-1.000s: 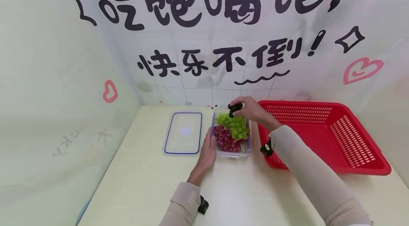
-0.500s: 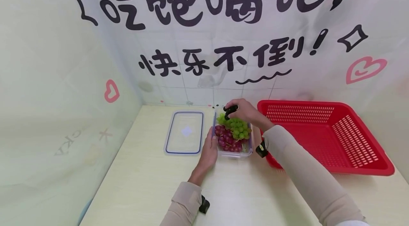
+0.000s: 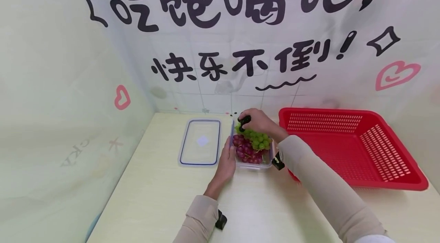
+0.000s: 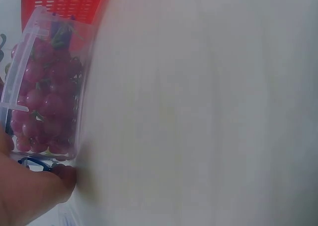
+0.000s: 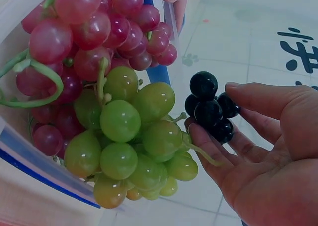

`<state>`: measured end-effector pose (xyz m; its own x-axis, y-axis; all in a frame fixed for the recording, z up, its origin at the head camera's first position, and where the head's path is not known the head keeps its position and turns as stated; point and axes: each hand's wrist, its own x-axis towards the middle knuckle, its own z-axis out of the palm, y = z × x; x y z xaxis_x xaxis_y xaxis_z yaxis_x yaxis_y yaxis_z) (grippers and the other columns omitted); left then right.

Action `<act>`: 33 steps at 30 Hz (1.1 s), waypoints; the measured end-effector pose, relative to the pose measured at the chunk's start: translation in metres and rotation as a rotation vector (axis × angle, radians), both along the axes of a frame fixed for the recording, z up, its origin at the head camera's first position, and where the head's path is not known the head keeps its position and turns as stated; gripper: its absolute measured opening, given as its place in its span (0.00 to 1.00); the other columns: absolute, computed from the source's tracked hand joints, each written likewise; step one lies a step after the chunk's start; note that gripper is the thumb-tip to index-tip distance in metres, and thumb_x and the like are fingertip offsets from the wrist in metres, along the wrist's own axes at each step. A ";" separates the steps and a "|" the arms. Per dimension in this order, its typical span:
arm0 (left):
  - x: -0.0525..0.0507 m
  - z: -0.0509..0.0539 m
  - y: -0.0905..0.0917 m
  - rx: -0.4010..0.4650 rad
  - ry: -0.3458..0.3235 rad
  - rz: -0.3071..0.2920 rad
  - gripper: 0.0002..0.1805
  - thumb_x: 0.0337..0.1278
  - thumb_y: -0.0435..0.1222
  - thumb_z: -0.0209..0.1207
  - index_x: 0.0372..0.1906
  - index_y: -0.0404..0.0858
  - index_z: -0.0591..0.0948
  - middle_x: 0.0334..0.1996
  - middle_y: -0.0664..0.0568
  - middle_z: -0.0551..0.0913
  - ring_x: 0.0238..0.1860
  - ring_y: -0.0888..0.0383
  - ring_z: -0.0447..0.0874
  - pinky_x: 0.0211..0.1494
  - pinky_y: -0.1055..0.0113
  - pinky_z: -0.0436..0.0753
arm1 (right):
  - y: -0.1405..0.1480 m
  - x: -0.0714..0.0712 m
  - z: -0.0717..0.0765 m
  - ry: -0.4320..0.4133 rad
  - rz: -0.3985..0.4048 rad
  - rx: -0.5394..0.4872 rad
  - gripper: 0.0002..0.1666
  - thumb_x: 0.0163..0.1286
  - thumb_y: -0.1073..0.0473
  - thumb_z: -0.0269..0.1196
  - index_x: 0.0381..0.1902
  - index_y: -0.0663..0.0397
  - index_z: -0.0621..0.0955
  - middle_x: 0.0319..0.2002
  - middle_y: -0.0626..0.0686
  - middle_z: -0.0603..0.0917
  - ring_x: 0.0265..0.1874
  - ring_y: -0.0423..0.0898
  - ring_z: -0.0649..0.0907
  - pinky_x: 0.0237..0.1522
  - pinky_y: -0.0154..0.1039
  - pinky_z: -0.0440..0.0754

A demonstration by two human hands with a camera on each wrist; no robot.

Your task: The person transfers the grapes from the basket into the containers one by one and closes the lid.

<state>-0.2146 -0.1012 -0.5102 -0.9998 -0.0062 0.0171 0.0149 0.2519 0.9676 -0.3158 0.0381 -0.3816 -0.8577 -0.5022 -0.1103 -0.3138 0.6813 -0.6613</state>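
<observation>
A clear lidless food container (image 3: 254,166) holds bunches of red grapes (image 3: 246,150) and green grapes (image 3: 261,141). My left hand (image 3: 227,162) rests along its left side, with the thumb near the front corner. In the left wrist view, part of that hand (image 4: 35,186) touches the container's side. At the container's far end, my right hand (image 3: 259,121) pinches a small bunch of black grapes (image 5: 208,109) between thumb and fingers. The right wrist view shows these black grapes beside the green bunch, close to the far rim.
A clear lid with a blue seal (image 3: 200,162) lies flat on the table (image 3: 154,197) left of the container. Close on the right stands a red perforated basket (image 3: 343,155). A printed wall sheet (image 3: 206,94) hangs behind the table.
My right hand has moved left and slightly down with the black grapes, towards the container's far left corner. The left hand has stayed at the container's side.
</observation>
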 end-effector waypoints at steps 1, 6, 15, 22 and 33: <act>0.000 0.000 0.000 -0.004 -0.002 -0.002 0.30 0.81 0.39 0.31 0.80 0.37 0.43 0.79 0.40 0.48 0.78 0.42 0.49 0.79 0.47 0.52 | -0.001 0.000 -0.001 0.009 0.005 0.009 0.19 0.69 0.68 0.62 0.57 0.62 0.81 0.61 0.63 0.78 0.57 0.56 0.77 0.62 0.51 0.79; 0.000 0.000 -0.001 0.001 0.007 -0.007 0.30 0.81 0.39 0.31 0.80 0.37 0.43 0.79 0.40 0.48 0.78 0.42 0.49 0.79 0.47 0.52 | -0.005 -0.001 -0.005 0.014 0.022 0.024 0.18 0.68 0.67 0.63 0.56 0.61 0.81 0.59 0.62 0.80 0.56 0.55 0.78 0.61 0.50 0.79; 0.002 -0.002 -0.001 -0.017 0.005 -0.009 0.30 0.82 0.39 0.32 0.80 0.37 0.43 0.79 0.40 0.49 0.78 0.42 0.49 0.79 0.47 0.53 | -0.005 0.001 -0.011 0.002 0.032 0.025 0.16 0.69 0.67 0.61 0.54 0.62 0.82 0.53 0.60 0.83 0.48 0.53 0.79 0.55 0.48 0.82; 0.001 -0.001 -0.001 -0.015 0.020 -0.006 0.29 0.81 0.38 0.31 0.80 0.36 0.44 0.79 0.39 0.49 0.78 0.42 0.49 0.79 0.46 0.53 | -0.003 0.000 -0.009 -0.012 0.028 0.017 0.17 0.71 0.67 0.60 0.57 0.61 0.81 0.56 0.60 0.82 0.50 0.53 0.80 0.59 0.50 0.81; -0.002 -0.003 0.000 -0.006 0.014 -0.004 0.30 0.81 0.39 0.31 0.80 0.38 0.43 0.79 0.40 0.49 0.78 0.43 0.49 0.79 0.47 0.53 | 0.002 -0.003 -0.004 -0.004 0.024 -0.017 0.19 0.71 0.67 0.59 0.59 0.60 0.80 0.58 0.61 0.82 0.61 0.56 0.77 0.66 0.54 0.74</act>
<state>-0.2169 -0.1013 -0.5129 -0.9995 -0.0019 0.0310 0.0294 0.2572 0.9659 -0.3184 0.0402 -0.3855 -0.8448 -0.5246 -0.1055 -0.3272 0.6625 -0.6738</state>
